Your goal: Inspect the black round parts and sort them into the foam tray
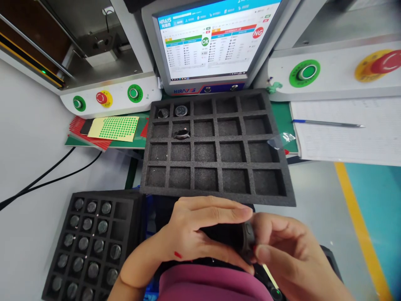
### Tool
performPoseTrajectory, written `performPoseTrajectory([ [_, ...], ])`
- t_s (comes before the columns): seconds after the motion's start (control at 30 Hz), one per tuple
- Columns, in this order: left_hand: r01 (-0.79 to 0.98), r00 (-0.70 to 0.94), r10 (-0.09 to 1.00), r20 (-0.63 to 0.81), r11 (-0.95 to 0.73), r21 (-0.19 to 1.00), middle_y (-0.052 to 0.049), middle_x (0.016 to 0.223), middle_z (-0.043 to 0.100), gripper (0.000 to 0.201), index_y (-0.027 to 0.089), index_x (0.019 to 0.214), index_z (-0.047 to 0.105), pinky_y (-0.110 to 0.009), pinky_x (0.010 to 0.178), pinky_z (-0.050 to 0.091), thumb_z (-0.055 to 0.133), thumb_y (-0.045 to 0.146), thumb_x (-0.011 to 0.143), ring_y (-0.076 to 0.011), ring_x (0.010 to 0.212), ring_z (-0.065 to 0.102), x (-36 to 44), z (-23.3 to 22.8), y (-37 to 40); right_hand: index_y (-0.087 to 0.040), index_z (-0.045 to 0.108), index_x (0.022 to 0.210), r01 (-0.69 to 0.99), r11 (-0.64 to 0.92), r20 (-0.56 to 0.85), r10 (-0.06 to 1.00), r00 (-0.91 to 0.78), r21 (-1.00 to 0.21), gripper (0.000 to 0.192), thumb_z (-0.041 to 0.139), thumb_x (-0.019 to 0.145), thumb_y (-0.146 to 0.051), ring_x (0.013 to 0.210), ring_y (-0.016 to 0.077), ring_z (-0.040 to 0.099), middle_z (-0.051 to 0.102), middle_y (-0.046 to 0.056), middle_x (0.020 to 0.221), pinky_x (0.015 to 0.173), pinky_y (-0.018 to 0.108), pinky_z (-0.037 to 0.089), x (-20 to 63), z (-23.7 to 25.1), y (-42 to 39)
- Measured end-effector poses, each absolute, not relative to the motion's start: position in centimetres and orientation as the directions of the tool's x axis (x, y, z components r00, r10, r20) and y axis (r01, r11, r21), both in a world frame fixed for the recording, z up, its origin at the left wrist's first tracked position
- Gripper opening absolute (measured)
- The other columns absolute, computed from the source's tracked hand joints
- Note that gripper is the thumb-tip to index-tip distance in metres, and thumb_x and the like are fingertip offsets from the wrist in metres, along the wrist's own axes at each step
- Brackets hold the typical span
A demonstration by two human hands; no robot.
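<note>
My left hand (197,225) grips a dark round watch case (248,240), which stands on edge between the thumb and the fingers. From the other side, my right hand (288,251) has its thumb and index finger pinched at the back of the watch case. A tiny red bit shows at those fingertips, too small to name. Both hands are in front of the black foam tray (205,165). In the tray's far left compartments are two round watch parts, and a watch case (181,133) sits tilted in the second row.
A second foam tray (117,228) with many round watch parts stands at lower left. Behind is a monitor (216,46) showing OK and NG, between machines with green and red buttons. A sticker sheet (114,128), a pen (328,123) and paper (351,144) lie alongside.
</note>
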State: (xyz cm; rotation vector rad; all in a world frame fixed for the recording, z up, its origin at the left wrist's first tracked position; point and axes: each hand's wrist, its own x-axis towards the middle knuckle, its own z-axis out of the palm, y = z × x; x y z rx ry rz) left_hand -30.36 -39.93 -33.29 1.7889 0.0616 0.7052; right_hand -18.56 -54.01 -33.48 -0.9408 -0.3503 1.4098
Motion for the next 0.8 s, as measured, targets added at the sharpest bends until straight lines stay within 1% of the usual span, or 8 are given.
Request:
performPoseTrajectory([
  [0.17, -0.315, 0.801, 0.368, 0.473, -0.413, 0.855, -0.010, 0.109, 0.076, 0.074, 0.027, 0.139, 0.056, -0.032, 0.074, 0.065, 0.085, 0.021, 0.072, -0.0256, 0.087, 0.076, -30.5, -33.1, -39.8, -0.018, 0.062, 0.065, -0.739, -0.138, -0.344, 0.929, 0.134, -0.660, 0.026, 0.080, 0.077, -0.032, 0.057, 0.0105, 0.053, 0.056, -0.002, 0.062, 0.056, 0.021, 0.050, -18.6, -33.0, -53.9],
  [0.27, -0.301, 0.818, 0.342, 0.462, -0.430, 0.851, -0.009, 0.110, 0.075, 0.074, 0.029, 0.143, 0.051, -0.033, 0.072, 0.065, 0.082, 0.022, 0.076, -0.0254, 0.085, 0.076, -30.8, -32.9, -39.7, -0.018, 0.052, 0.064, -0.778, -0.169, -0.374, 0.923, 0.090, -0.605, 0.036, 0.083, 0.074, -0.035, 0.055, 0.0102, 0.050, 0.051, -0.003, 0.062, 0.054, 0.021, 0.049, -18.9, -32.9, -53.7],
  [0.33, -0.280, 0.834, 0.328, 0.444, -0.443, 0.852, -0.008, 0.110, 0.075, 0.075, 0.032, 0.145, 0.048, -0.034, 0.070, 0.065, 0.080, 0.023, 0.078, -0.0255, 0.084, 0.075, -31.1, -32.7, -39.6, -0.020, 0.048, 0.068, -0.781, -0.131, -0.382, 0.913, 0.146, -0.611, 0.041, 0.085, 0.070, -0.036, 0.053, 0.0095, 0.047, 0.047, -0.005, 0.062, 0.049, 0.019, 0.047, -19.1, -33.0, -53.3],
  [0.4, -0.257, 0.843, 0.326, 0.428, -0.455, 0.852, -0.008, 0.111, 0.075, 0.077, 0.033, 0.146, 0.046, -0.035, 0.070, 0.065, 0.081, 0.024, 0.078, -0.0255, 0.084, 0.075, -31.2, -32.5, -39.6, -0.023, 0.053, 0.078, -0.708, -0.030, -0.337, 0.893, 0.298, -0.706, 0.039, 0.087, 0.068, -0.039, 0.058, 0.0107, 0.051, 0.050, -0.004, 0.069, 0.051, 0.018, 0.049, -19.2, -33.1, -52.8],
  [0.47, -0.258, 0.847, 0.323, 0.422, -0.443, 0.858, -0.008, 0.111, 0.074, 0.080, 0.034, 0.146, 0.046, -0.036, 0.073, 0.065, 0.083, 0.027, 0.076, -0.0262, 0.086, 0.074, -31.2, -32.4, -39.7, -0.028, 0.062, 0.095, -0.586, 0.045, -0.239, 0.886, 0.398, -0.809, 0.040, 0.087, 0.067, -0.045, 0.082, 0.0156, 0.063, 0.061, 0.001, 0.093, 0.068, 0.022, 0.056, -19.2, -33.2, -52.3],
  [0.57, -0.274, 0.867, 0.315, 0.385, -0.343, 0.898, -0.008, 0.110, 0.074, 0.080, 0.033, 0.145, 0.048, -0.037, 0.079, 0.064, 0.084, 0.032, 0.073, -0.0270, 0.090, 0.074, -30.9, -32.5, -40.0, -0.037, 0.066, 0.108, -0.579, 0.077, -0.116, 0.950, 0.289, -0.812, 0.037, 0.079, 0.075, -0.048, 0.120, 0.0230, 0.058, 0.058, 0.002, 0.131, 0.095, 0.033, 0.053, -19.2, -33.2, -51.9],
  [0.63, -0.271, 0.876, 0.346, 0.336, -0.224, 0.936, -0.006, 0.103, 0.076, 0.076, 0.034, 0.141, 0.053, -0.036, 0.079, 0.063, 0.084, 0.037, 0.072, -0.0252, 0.085, 0.074, -30.6, -32.8, -40.2, -0.038, 0.067, 0.106, -0.644, 0.086, -0.064, 0.977, 0.206, -0.760, 0.025, 0.071, 0.083, -0.044, 0.127, 0.0234, 0.055, 0.059, -0.001, 0.129, 0.102, 0.037, 0.049, -19.4, -33.2, -51.7],
  [0.8, -0.307, 0.856, 0.426, 0.292, -0.036, 0.951, -0.004, 0.086, 0.077, 0.070, 0.034, 0.132, 0.062, -0.032, 0.080, 0.061, 0.086, 0.040, 0.066, -0.0226, 0.081, 0.074, -30.0, -33.6, -40.3, -0.034, 0.069, 0.104, -0.699, 0.185, -0.038, 0.956, 0.291, -0.690, 0.018, 0.069, 0.086, -0.035, 0.128, 0.0224, 0.054, 0.063, 0.001, 0.106, 0.110, 0.038, 0.043, -20.4, -33.7, -51.1],
])
